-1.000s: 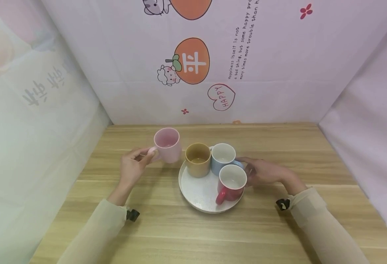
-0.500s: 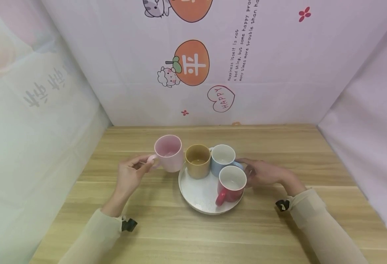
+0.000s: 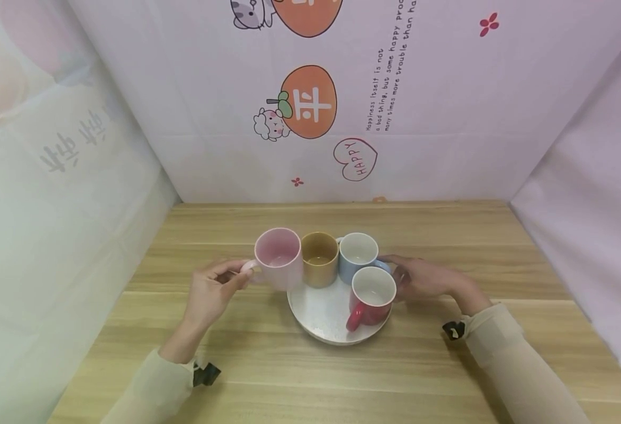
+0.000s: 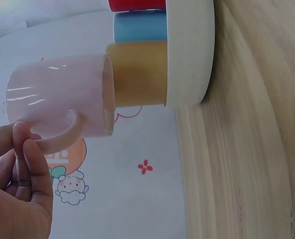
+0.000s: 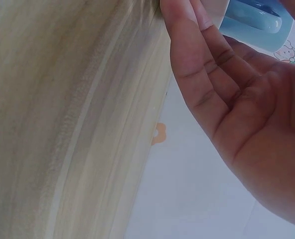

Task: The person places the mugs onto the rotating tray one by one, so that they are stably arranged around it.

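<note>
By its handle, my left hand (image 3: 208, 294) pinches a pink mug (image 3: 284, 271), held upright over the left edge of a round white tray (image 3: 321, 318). The left wrist view shows the mug (image 4: 58, 97) raised above the tray's rim (image 4: 190, 55). On the tray stand a mustard-yellow mug (image 3: 321, 274), a light blue mug (image 3: 349, 268) and a red mug (image 3: 376, 312) with white inside. At the tray's right side is my right hand (image 3: 427, 277), its fingers (image 5: 195, 69) extended against the tray's edge near the blue mug's handle (image 5: 252, 17).
All stands on a wood-grain table (image 3: 289, 383). A white printed cloth (image 3: 427, 147) rises along the back edge, with more cloth at both sides. The front of the tray has a bare patch of floor.
My left hand has brought the pink mug right and towards me, from behind and left of the tray to over its left rim. My right hand keeps its place.
</note>
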A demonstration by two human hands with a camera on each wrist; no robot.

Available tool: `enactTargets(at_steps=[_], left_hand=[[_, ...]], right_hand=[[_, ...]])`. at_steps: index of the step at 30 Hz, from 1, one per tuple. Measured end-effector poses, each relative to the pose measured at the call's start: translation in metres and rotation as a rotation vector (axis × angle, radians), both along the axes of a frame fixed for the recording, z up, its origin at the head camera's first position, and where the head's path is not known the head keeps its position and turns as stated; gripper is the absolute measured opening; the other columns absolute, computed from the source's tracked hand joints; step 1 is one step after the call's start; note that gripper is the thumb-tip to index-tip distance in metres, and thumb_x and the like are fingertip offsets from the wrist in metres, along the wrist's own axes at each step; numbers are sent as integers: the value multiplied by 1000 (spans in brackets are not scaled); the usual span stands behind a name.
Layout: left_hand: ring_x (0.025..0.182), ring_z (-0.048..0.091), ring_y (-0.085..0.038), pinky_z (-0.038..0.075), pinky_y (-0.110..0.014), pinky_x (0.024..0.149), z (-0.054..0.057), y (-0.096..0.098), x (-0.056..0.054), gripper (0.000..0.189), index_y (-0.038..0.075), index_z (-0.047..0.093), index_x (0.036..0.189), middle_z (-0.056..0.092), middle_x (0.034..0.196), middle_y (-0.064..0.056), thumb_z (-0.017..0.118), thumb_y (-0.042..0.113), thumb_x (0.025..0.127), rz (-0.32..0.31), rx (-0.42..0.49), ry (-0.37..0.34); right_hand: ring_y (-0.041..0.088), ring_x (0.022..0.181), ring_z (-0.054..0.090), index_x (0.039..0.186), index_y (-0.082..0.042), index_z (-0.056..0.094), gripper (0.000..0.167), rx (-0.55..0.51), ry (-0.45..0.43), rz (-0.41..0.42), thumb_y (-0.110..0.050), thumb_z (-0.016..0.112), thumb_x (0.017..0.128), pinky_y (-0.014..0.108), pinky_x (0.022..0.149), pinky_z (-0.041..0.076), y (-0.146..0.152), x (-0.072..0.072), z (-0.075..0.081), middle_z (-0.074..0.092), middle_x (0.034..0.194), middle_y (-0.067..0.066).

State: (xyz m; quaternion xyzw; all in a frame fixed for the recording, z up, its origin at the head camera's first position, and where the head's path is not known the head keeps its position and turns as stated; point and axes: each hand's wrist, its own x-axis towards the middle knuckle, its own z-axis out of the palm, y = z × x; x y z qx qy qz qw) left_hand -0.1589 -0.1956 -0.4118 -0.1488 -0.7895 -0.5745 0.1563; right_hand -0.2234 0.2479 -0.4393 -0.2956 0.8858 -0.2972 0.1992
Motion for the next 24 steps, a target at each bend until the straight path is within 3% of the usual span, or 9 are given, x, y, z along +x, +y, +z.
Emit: enactTargets(at_steps=[10,17,21,24], left_hand=[[62,65,-5,59,-25,55,-6,11,8,14,-5,75,98,70,81,-19,75,-4,84,-83,2,10],[60,65,-7,56,-24,52,-11,22,12,15,0,77,100,70,80,-11,77,2,85,-121,0,-45],[61,64,-7,52,-21,50,-16,28,12,17,1,77,102,70,82,-13,77,3,85,-162,1,-45],[62,64,-6,53,-20,53,-20,33,11,18,1,77,103,72,87,-16,77,5,85,-175,9,-93]], right_hand=[[19,94,68,152,-17,37,79,1,-11,2,-23,79,85,29,82,57,1,-2,-2,71,101,2],[19,93,68,152,-17,37,80,4,-13,-4,-27,79,85,30,82,57,1,-2,-2,70,101,1],[18,93,68,152,-16,37,81,6,-13,-5,-28,80,85,30,83,57,1,-2,-3,70,101,1],[18,93,69,152,-15,37,81,6,-13,-4,-29,80,85,30,83,57,2,-2,-3,70,101,2]])
